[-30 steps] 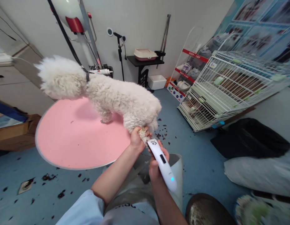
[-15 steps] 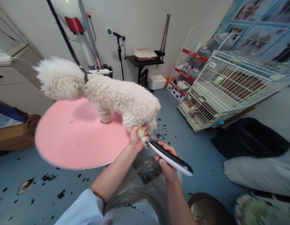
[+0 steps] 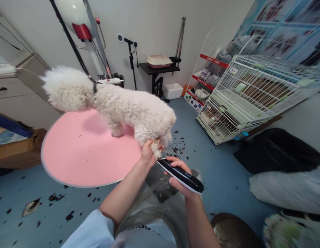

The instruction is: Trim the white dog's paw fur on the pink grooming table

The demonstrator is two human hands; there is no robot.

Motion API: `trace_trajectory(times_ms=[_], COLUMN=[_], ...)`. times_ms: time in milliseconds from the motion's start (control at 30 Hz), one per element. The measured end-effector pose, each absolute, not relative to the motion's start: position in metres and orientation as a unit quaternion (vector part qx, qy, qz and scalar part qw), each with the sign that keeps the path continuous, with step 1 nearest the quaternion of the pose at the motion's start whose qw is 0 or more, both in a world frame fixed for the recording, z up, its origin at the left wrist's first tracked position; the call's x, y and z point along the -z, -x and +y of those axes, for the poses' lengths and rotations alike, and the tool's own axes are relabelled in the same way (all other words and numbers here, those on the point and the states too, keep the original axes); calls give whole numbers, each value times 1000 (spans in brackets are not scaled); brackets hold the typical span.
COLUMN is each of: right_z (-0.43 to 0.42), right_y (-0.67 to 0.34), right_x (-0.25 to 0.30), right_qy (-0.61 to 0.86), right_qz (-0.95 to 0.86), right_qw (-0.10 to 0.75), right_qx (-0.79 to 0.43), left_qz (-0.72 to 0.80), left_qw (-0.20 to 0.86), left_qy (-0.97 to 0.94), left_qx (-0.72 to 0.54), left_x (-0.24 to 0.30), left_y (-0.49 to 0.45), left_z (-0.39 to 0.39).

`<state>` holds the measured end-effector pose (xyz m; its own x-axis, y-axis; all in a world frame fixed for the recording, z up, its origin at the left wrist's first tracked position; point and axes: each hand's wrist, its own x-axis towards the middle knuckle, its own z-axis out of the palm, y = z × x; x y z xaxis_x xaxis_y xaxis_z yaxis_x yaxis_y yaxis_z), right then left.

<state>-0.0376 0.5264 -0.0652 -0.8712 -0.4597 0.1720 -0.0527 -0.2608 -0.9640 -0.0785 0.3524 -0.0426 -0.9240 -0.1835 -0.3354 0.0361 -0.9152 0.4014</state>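
A fluffy white dog stands on a round pink grooming table, its head toward the left and a dark loop around its neck. My left hand is closed around the dog's hind paw, lifted at the table's right edge. In my right hand is a black and white hair clipper, its narrow end against or very close to the underside of the paw. Whether the blade touches the fur I cannot tell.
White wire cages stand at the right beside a black bag. A stand dryer and a small black table are along the back wall. Dark hair clumps litter the blue floor. A brown stool is near my right arm.
The clipper has shifted left and turned so more of its black top shows, its tip now lower on the paw. My left hand keeps its hold, moving slightly left.
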Motion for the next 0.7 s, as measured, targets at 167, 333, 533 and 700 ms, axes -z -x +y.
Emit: trace_trajectory(times_ms=[167, 333, 533, 700], right_z=[522, 519, 523, 524], right_y=[50, 56, 58, 65], right_x=[73, 73, 68, 66], right_qy=[189, 219, 233, 259], right_qz=[545, 568, 554, 561], right_qw=[42, 95, 108, 123], right_qx=[816, 788, 792, 777], left_qz=[-187, -138, -102, -106], left_qw=[37, 9, 1, -14], left_qy=[-153, -133, -117, -120], left_qx=[970, 981, 988, 987], left_x=[46, 49, 49, 51], left_y=[75, 75, 74, 73], left_z=[352, 349, 347, 346])
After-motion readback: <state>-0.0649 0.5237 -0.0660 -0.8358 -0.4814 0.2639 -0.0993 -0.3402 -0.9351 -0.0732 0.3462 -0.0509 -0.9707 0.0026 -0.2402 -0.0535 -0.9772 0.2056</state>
